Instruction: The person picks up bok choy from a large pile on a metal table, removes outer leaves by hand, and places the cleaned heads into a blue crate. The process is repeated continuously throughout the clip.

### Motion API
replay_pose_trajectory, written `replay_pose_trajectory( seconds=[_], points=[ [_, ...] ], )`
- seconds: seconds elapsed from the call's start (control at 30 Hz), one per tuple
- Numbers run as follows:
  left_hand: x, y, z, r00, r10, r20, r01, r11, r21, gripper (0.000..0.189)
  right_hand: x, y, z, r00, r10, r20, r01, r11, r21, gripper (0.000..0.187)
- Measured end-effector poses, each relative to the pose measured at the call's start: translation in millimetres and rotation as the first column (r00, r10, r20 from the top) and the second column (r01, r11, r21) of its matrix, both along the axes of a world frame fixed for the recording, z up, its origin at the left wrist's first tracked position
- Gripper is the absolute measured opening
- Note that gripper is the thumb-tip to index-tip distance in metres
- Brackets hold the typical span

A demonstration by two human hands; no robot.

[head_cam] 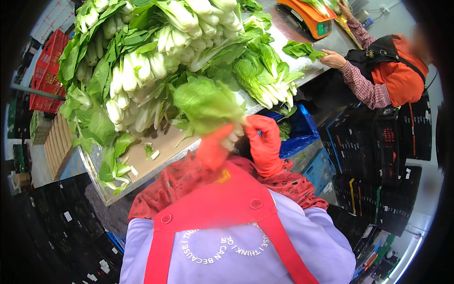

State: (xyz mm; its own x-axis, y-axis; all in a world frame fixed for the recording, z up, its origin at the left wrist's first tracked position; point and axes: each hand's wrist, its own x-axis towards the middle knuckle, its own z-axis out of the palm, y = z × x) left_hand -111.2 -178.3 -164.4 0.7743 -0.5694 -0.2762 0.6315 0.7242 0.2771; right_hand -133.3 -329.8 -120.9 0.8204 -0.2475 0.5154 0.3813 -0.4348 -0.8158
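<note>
My left hand (212, 147), in a red rubber glove, grips a leafy green cabbage-type vegetable (205, 101) at its pale stalks. Motion blurs both the hand and the leaves. My right hand (264, 143), gloved the same way, pinches at the stalk side of this vegetable; its fingertips are partly hidden. Both hands are just in front of my red apron, at the metal table's near edge. Beyond them rises a large heap of pak choi (142, 67) with white stems. To its right lies a bunch of paler leafy greens (266, 78), stems towards me.
Cut leaf scraps (133, 170) lie on the metal-rimmed table (170, 149). A blue-lined bin (301, 142) stands below its edge. Across from me a co-worker (386, 71) handles greens beside an orange scale (308, 16). Black crates (369, 142) stack at right; a red crate (49, 71) stands left.
</note>
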Motion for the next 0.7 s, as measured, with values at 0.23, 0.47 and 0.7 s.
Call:
replay_pose_trajectory(
  seconds=[0.23, 0.47, 0.7],
  points=[
    [-5, -5, 24, 0.999, 0.046, -0.017, -0.048, 0.978, -0.202, 0.044, 2, 0, 21, 0.969, 0.246, -0.002, -0.239, 0.937, -0.255, 0.017],
    [-5, -1, 11, 0.998, -0.038, 0.052, 0.046, 0.984, -0.173, 0.045, 0, -2, 20, 0.956, 0.295, 0.004, -0.276, 0.9, -0.339, 0.014],
    [-5, -9, 28, 0.995, 0.075, -0.064, -0.066, 0.989, 0.135, 0.041, -17, 5, 4, 0.901, 0.26, -0.348, -0.074, 0.882, 0.466, 0.017]
  ],
)
